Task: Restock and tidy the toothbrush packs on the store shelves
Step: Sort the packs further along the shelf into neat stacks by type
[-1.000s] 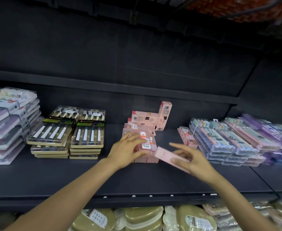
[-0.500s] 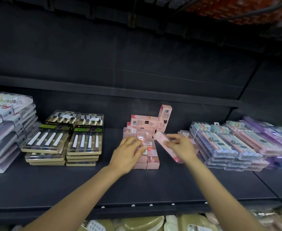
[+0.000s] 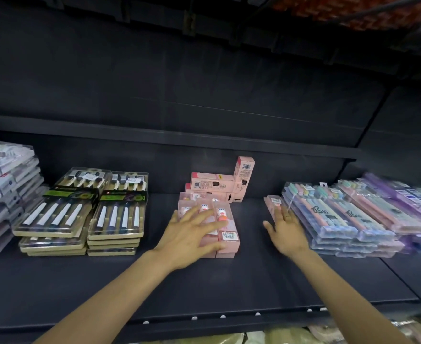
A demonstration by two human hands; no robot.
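Observation:
A stack of pink toothbrush packs lies mid-shelf. My left hand rests flat on top of it with fingers spread. Behind the stack sit pink boxes, one of them standing upright. My right hand is open, fingers straight, touching a slim pink pack that leans against the left edge of the clear pastel toothbrush packs. Neither hand grips anything.
Two stacks of tan toothbrush packs lie left of centre, and a taller stack of white and lilac packs sits at the far left. The dark shelf has a front lip with white pegs. Beige packages show on the shelf below.
My right hand carried the slim pink pack from the front of the shelf back and right, set it against the pastel packs and let go. My left hand spread flat on the pink stack.

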